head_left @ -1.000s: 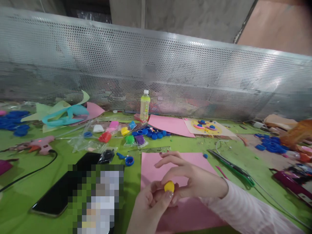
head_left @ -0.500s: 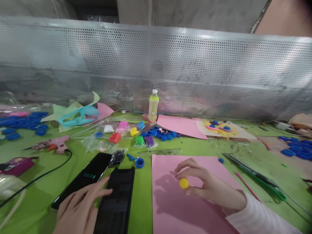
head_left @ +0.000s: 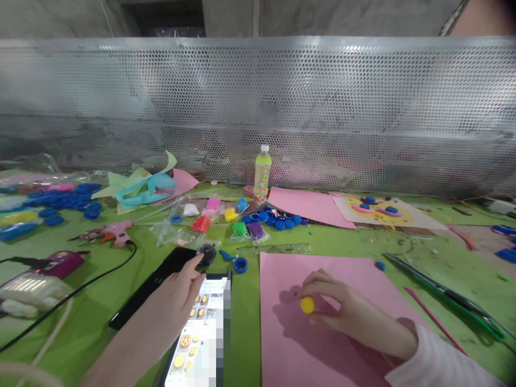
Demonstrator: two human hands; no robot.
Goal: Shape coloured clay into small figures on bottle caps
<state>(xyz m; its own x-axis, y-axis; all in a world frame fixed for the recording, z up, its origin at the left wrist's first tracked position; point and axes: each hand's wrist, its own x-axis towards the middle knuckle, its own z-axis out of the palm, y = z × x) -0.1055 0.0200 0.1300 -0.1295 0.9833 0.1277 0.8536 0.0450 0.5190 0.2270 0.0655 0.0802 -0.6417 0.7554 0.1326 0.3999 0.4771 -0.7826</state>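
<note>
**Yellow piece rounded, pink sheet without anything fixed on it**

The right hand (head_left: pixel 346 314) pinches the yellow piece (head_left: pixel 307 305) between thumb and fingers, just over the pink sheet (head_left: pixel 342 266); whether the piece touches the paper I cannot tell. The left hand (head_left: pixel 175 293) holds nothing: its fingers reach out loosely over the two phones, and contact with either is unclear. The lit phone (head_left: pixel 201 333) shows pictures of yellow rounds; the dark phone (head_left: pixel 173 260) lies partly under the left forearm.

As for progress, the piece already has a neat round outline, so rolling looks done. No clay is attached to the visible part of the sheet, so placing seems left to do. The decorated sheet (head_left: pixel 423 220) farther back already carries a yellow round with blue lumps.

Room for the right hand looks best leftward and away, over bare paper. The sheet's left edge runs near the lit phone, with a strip of green tabletop (head_left: pixel 246 322) between. Its far edge stops just short of the ruler (head_left: pixel 282 249). Rightward, a blue lump (head_left: pixel 379 266), the pink strip (head_left: pixel 435 321) and the green-handled tool (head_left: pixel 447 295) crowd the side. Beyond the clay packets and bottle (head_left: pixel 263 172), a mesh panel (head_left: pixel 258 97) closes the back.
</note>
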